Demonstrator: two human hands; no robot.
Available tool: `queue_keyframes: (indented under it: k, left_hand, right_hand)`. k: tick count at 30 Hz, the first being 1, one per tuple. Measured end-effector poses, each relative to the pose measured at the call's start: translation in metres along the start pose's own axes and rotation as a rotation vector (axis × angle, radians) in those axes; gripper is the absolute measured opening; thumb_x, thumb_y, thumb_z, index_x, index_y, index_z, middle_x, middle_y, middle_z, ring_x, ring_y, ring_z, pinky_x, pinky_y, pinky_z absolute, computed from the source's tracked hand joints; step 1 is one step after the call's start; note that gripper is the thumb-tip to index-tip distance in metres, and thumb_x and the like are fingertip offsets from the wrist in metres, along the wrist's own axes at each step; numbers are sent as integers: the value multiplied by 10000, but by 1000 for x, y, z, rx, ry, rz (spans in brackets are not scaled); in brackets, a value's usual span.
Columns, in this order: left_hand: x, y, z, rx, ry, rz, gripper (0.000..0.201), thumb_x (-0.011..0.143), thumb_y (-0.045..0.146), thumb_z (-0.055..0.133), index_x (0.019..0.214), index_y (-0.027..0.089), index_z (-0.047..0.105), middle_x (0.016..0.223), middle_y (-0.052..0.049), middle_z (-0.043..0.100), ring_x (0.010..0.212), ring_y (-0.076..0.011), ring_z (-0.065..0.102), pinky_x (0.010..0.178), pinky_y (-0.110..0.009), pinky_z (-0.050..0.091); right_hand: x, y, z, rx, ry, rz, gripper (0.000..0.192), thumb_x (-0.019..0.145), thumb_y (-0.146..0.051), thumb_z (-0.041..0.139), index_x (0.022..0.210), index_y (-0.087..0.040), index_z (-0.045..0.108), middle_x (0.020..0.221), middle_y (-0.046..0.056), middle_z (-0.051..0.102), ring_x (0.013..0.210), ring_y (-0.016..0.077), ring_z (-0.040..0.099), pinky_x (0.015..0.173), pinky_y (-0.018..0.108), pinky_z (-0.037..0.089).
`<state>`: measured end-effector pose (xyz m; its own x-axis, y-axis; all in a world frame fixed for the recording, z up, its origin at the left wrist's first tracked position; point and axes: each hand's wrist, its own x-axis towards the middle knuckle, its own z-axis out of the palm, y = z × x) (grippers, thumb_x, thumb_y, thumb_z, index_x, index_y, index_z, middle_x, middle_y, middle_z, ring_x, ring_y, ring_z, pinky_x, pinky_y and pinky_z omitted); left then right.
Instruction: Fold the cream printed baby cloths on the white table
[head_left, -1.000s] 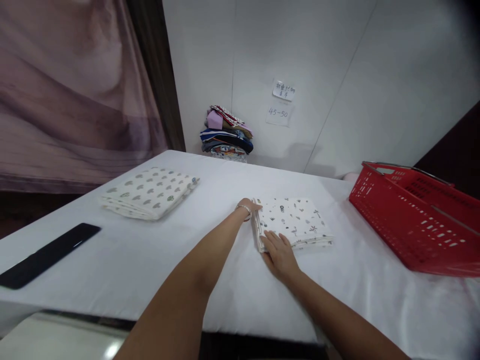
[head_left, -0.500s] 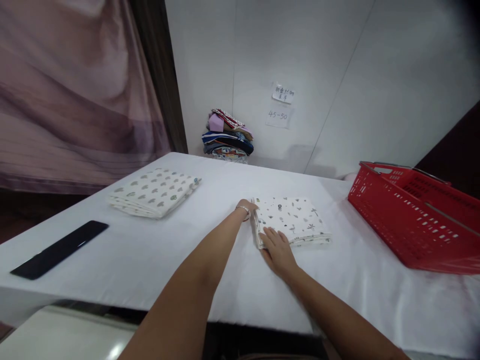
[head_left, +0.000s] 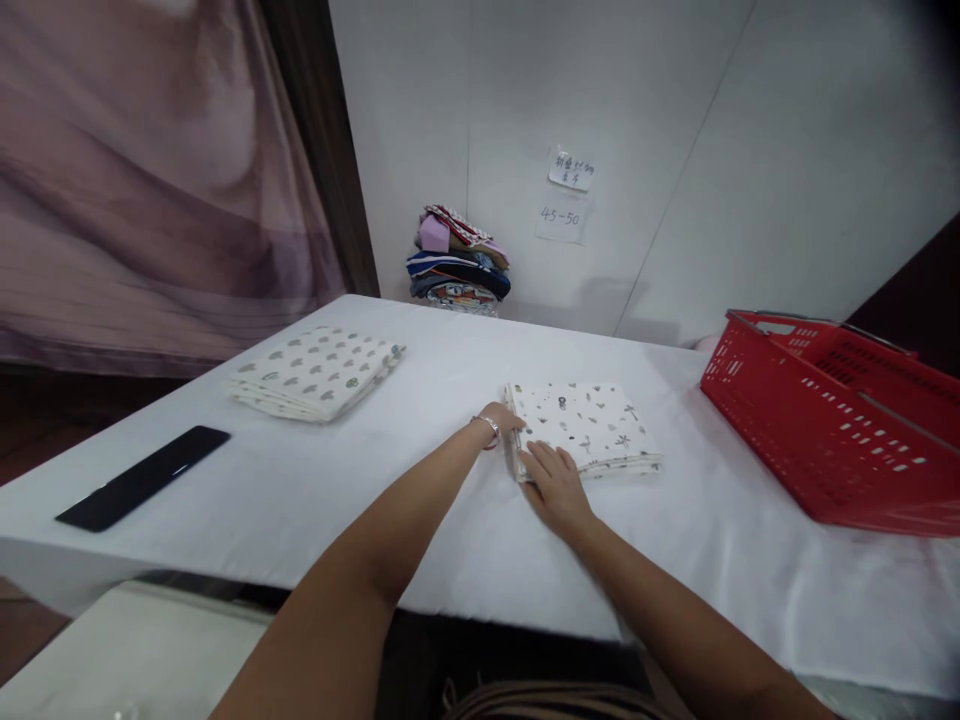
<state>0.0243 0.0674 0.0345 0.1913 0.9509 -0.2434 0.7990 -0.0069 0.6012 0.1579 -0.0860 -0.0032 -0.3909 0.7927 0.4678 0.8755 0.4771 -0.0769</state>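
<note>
a folded white cloth with small printed figures [head_left: 583, 428] lies flat near the middle of the white-covered table [head_left: 420, 480]. the left hand [head_left: 504, 420], a bracelet at its wrist, touches the cloth's left edge, mostly hidden behind it, so i cannot tell how its fingers are set. the right hand [head_left: 555, 487] rests flat and open, fingers spread on the cloth's near left corner. to the right, well apart, stands a red plastic basket [head_left: 832, 420]. to the left lies a second folded cloth with heart prints [head_left: 319, 372], and nearer the front edge a long black flat object [head_left: 142, 478]. a pile of coloured fabrics [head_left: 459, 262] sits against the back wall. two paper notes [head_left: 564, 195] are stuck on the wall; the lower reads "45-50", the upper is handwritten and not legible. a pinkish curtain [head_left: 142, 180] hangs at left.
</note>
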Motion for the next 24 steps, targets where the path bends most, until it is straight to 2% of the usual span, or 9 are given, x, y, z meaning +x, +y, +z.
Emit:
queue_keyframes:
  k: [2,6,12,16,20,24]
  left_hand:
    - [-4,-1,1,10,-26,-58,244,634,388,697,607,152,642,629,-54,665,729,-203,648,555,-208,450]
    - [-12,-3,4,8,-39,-135,311,702,429,632,700,119,658,679,-76,682,653,-177,635,499,-212,432]
    - [-16,0,4,40,-14,-117,328,654,403,683,779,100,691,905,-126,707,892,-230,648,637,-212,467]
    - [-16,3,-1,13,13,-142,365,679,405,647,872,100,700,993,-140,696,937,-241,648,675,-217,470]
    - [-5,9,-7,-32,62,-167,409,708,421,610,930,88,692,1056,-167,674,1000,-256,628,709,-224,467]
    - [16,14,-8,-96,131,-180,431,716,443,598,959,98,684,1059,-169,673,1007,-255,627,715,-228,468]
  right_hand:
    - [-1,0,0,4,34,9,430,879,-229,438,1305,-174,448,1361,119,459,1291,244,332,1050,451,218]
    - [-1,0,1,44,36,19,407,866,-222,467,1267,-152,478,1269,131,533,1205,236,423,1038,438,227]
    - [0,0,1,68,21,10,379,863,-212,470,1239,-177,503,1229,121,555,1164,231,447,1020,422,237]
    - [0,0,1,58,22,6,380,861,-211,465,1238,-186,502,1226,115,554,1159,231,447,1013,420,241]
    - [0,0,3,53,34,2,377,861,-199,460,1235,-180,502,1217,117,558,1151,230,450,1016,425,238]
    - [-1,0,4,52,31,5,374,864,-204,464,1236,-172,498,1218,116,559,1147,230,452,1018,428,239]
